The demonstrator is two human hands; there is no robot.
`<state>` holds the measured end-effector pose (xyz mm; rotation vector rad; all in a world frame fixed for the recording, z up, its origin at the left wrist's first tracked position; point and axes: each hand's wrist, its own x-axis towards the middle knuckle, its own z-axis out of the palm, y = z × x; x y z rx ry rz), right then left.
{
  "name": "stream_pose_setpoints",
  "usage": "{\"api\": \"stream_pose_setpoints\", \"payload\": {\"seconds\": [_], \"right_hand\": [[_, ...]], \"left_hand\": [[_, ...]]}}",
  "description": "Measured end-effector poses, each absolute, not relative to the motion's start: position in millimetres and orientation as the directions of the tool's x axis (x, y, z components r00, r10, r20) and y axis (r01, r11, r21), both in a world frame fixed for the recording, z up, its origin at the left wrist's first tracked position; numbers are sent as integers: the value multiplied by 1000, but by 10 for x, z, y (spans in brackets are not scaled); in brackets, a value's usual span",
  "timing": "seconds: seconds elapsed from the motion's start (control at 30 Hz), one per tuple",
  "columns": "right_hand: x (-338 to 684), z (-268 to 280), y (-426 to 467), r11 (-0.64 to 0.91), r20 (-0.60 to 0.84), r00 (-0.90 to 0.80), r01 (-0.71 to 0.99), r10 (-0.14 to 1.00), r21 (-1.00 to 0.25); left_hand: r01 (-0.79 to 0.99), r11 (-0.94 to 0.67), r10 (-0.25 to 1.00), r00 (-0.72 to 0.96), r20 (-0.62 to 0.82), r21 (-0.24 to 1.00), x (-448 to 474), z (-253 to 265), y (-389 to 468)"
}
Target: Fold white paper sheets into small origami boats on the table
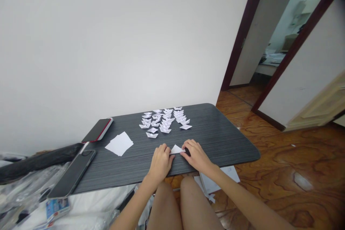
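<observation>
Between my hands, near the front edge of the dark table (215, 133), is a small folded white paper (176, 149) with a peaked triangle and a flat strip along its base. My left hand (161, 160) pinches its left end with fingers closed. At the right end, my right hand (196, 153) grips it between thumb and fingers; a small black thing (187, 151) shows by that hand, its kind unclear. Beyond my hands stand several folded paper boats (165, 122) in close rows. To the left lies a stack of square paper sheets (120, 143).
A dark-topped box with a red and white edge (98, 130) lies at the table's back left. A phone-shaped dark slab (74, 172) overhangs the left edge. White papers (221, 179) lie below the table at right. A white wall (121, 43) stands behind.
</observation>
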<state>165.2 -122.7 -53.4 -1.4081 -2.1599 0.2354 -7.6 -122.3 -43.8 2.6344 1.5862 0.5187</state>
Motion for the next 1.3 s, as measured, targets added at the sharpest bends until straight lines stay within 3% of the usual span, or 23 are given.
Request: {"api": "stream_pose_setpoints", "payload": {"seconds": [0.2,0.33,0.47,0.57,0.83,1.3], "right_hand": [[1526,-685,-969,307,243,-203,774,949,-553],[1547,-632,-812,321,169,-281,684,945,-655],[1588,-489,-643,405,206,-419,470,884,-784],[1620,-378,-478,400,255,-356,429,899,-810],[1649,-316,-141,490,434,-228,383,871,-783],[1675,-375,-193,718,609,-383,416,694,-558]], "left_hand": [[771,-392,916,280,286,502,-28,-580,-993],[644,-393,919,300,256,657,-85,-541,-886],[391,-399,895,364,258,830,-113,-428,-735],[94,-253,933,287,217,963,-91,-354,-554],[-354,-45,976,184,117,934,57,-437,-245],[-357,23,985,169,40,934,93,-451,-280]]}}
